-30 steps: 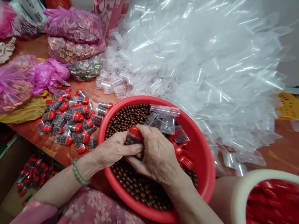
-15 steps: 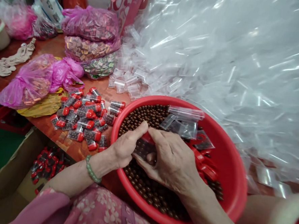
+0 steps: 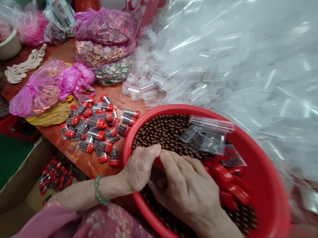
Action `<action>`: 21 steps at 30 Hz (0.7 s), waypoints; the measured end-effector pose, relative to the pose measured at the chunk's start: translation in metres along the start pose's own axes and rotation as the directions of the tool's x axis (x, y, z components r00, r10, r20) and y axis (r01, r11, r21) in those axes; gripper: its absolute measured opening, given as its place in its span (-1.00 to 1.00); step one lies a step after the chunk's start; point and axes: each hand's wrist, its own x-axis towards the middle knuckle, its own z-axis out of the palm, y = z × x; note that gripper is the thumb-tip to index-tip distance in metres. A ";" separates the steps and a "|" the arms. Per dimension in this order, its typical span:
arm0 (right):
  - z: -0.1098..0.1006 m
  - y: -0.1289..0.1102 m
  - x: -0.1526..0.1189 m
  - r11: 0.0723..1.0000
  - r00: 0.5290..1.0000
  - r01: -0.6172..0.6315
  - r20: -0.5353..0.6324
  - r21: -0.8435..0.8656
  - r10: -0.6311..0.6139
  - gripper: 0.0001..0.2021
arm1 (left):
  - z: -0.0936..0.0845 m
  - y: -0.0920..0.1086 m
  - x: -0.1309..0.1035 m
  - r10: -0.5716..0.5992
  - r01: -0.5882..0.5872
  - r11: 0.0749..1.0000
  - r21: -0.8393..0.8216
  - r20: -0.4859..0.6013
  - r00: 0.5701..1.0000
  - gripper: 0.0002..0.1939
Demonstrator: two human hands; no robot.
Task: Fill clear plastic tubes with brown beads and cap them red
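Observation:
Over a red plastic basin (image 3: 267, 197), my left hand (image 3: 142, 164) and my right hand (image 3: 189, 185) meet, both closed on one small clear plastic container (image 3: 157, 173) with a red cap. Fingers hide most of it, so how the cap sits I cannot tell. Brown round beads (image 3: 162, 131) fill much of the basin. On them lie loose red caps (image 3: 229, 184) and clear empty sleeves (image 3: 214, 144). Left of the basin, on the tabletop, is a pile of filled, red-capped containers (image 3: 95, 122).
A large heap of clear plastic sleeves (image 3: 232, 59) covers the right and back. Pink bags of small pieces (image 3: 105, 29) are stacked behind the pile. A cardboard box (image 3: 12, 182) with more capped containers stands lower left. A white bowl (image 3: 9, 47) is at far left.
The view has shifted, so the tabletop things appear farther right. My hands have turned and drawn closer around the container, which shows less now. Another person's hand appears by the white bowl.

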 end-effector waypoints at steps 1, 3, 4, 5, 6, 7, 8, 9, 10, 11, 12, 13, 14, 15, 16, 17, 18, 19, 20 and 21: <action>-0.001 -0.002 0.001 1.000 1.000 -0.015 -0.002 0.021 0.015 -0.39 | -0.003 0.003 -0.002 0.025 -0.025 0.999 0.029 0.004 1.000 -0.80; -0.004 -0.003 0.004 0.996 0.999 -0.038 0.030 0.075 0.036 -0.42 | -0.013 0.012 -0.003 0.060 -0.061 0.995 0.073 0.008 0.998 -0.76; -0.007 -0.002 0.006 0.994 0.997 -0.051 0.061 0.100 0.045 -0.45 | -0.020 0.016 -0.002 0.050 -0.053 0.995 0.084 0.039 0.998 -0.72; -0.009 0.001 0.007 0.991 0.994 -0.069 0.097 0.113 0.058 -0.48 | -0.028 0.019 0.001 0.057 -0.061 0.996 0.069 0.060 0.997 -0.65; -0.011 0.006 0.007 0.989 0.989 -0.095 0.127 0.111 0.080 -0.51 | -0.037 0.020 0.006 0.058 -0.058 0.998 0.027 0.026 0.998 -0.58; -0.014 0.013 0.007 0.987 0.982 -0.132 0.148 0.091 0.117 -0.55 | -0.046 0.019 0.013 0.094 -0.092 0.995 0.029 -0.055 0.994 -0.54; -0.017 0.021 0.005 0.982 0.973 -0.178 0.161 0.060 0.166 -0.59 | -0.055 0.015 0.021 0.154 -0.140 0.984 0.112 -0.138 0.978 -0.53; -0.020 0.031 0.003 0.973 0.962 -0.232 0.152 0.019 0.226 -0.65 | -0.063 0.009 0.030 0.214 -0.165 0.954 0.249 -0.184 0.959 -0.55; -0.022 0.042 0.000 0.958 0.948 -0.285 0.143 -0.020 0.284 -0.70 | -0.071 0.001 0.039 0.268 -0.167 0.890 0.424 -0.191 0.944 -0.57; -0.024 0.054 -0.003 0.941 0.933 -0.335 0.127 -0.037 0.337 -0.75 | -0.077 -0.008 0.047 0.307 -0.144 0.793 0.591 -0.184 0.934 -0.58; -0.024 0.064 -0.006 0.922 0.913 -0.386 0.127 -0.035 0.387 -0.80 | -0.082 -0.018 0.053 0.341 -0.135 0.679 0.722 -0.147 0.929 -0.59; -0.023 0.074 -0.008 0.906 0.893 -0.421 0.155 -0.043 0.423 -0.81 | -0.085 -0.027 0.058 0.360 -0.129 0.570 0.811 -0.106 0.927 -0.60; -0.021 0.082 -0.009 0.899 0.877 -0.433 0.203 -0.061 0.436 -0.80 | -0.088 -0.036 0.061 0.368 -0.116 0.479 0.870 -0.080 0.926 -0.60; -0.017 0.089 -0.010 0.901 0.863 -0.426 0.261 -0.088 0.433 -0.78 | -0.090 -0.044 0.063 0.373 -0.110 0.412 0.905 -0.058 0.926 -0.60; -0.013 0.094 -0.009 0.905 0.848 -0.407 0.317 -0.124 0.425 -0.76 | -0.091 -0.050 0.064 0.378 -0.110 0.371 0.922 -0.041 0.925 -0.60; -0.007 0.097 -0.008 0.909 0.831 -0.382 0.368 -0.167 0.417 -0.73 | -0.092 -0.055 0.064 0.384 -0.117 0.351 0.929 -0.028 0.923 -0.60; -0.002 0.098 -0.006 0.911 0.813 -0.356 0.411 -0.208 0.412 -0.72 | -0.092 -0.058 0.064 0.390 -0.132 0.345 0.929 -0.014 0.921 -0.61; 0.003 0.099 -0.004 0.909 0.795 -0.337 0.442 -0.245 0.414 -0.71 | -0.092 -0.059 0.063 0.394 -0.151 0.348 0.925 0.001 0.919 -0.60; 0.007 0.099 -0.003 0.906 0.779 -0.323 0.467 -0.273 0.418 -0.71 | -0.092 -0.059 0.062 0.398 -0.167 0.358 0.919 0.012 0.917 -0.60; 0.010 0.098 -0.002 0.906 0.766 -0.310 0.489 -0.288 0.417 -0.72 | -0.092 -0.057 0.061 0.401 -0.181 0.373 0.910 0.018 0.916 -0.60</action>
